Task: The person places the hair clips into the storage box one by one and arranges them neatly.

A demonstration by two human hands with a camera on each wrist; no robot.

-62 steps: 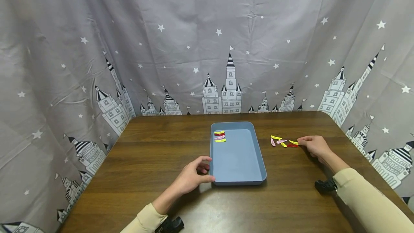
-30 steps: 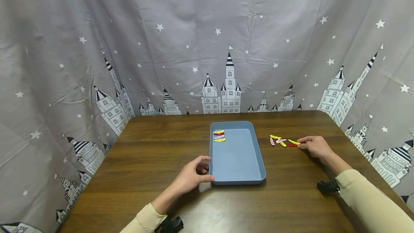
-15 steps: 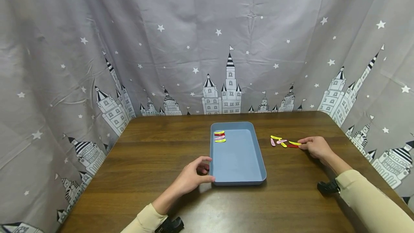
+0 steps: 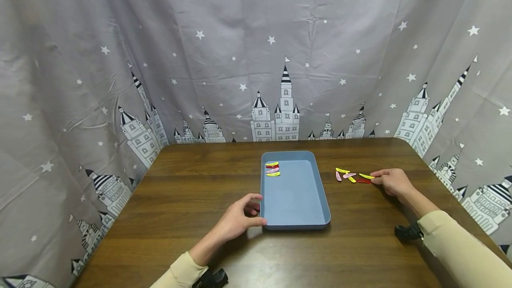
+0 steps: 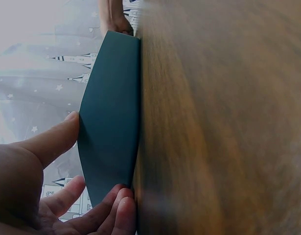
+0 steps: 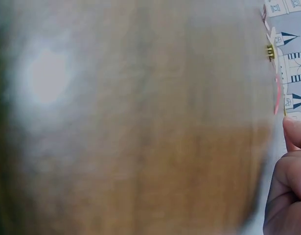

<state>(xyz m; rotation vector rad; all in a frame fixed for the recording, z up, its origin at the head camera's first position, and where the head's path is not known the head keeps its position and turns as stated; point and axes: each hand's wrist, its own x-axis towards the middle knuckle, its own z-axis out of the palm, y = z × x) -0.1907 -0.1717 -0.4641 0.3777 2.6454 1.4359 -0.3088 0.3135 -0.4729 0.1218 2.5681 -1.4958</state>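
My right hand [image 4: 394,182] pinches one end of a yellow hair clip [image 4: 366,176] between thumb and fingertips, low over the table at right. Just below that clip lies a red hair clip [image 4: 363,181]. To their left is a loose cluster with a pink hair clip [image 4: 349,175] and other yellow and pink ones. Against the near left side of a blue-grey tray [image 4: 296,206] rests my left hand [image 4: 238,219], thumb and fingers spread. In the left wrist view, its thumb is at the tray's rim and its fingertips low on the wall [image 5: 111,122].
Several hair clips lie in a column at the tray's far left: yellow, red, a pink clip [image 4: 272,170] and yellow again. The brown wooden table [image 4: 192,181] bears everything. A grey curtain [image 4: 224,57] printed with castles and stars hangs behind it.
My right hand has shifted slightly to the right, and the yellow hair clip has come with it, drawn a little away from the cluster. My left hand and the tray have stayed put.
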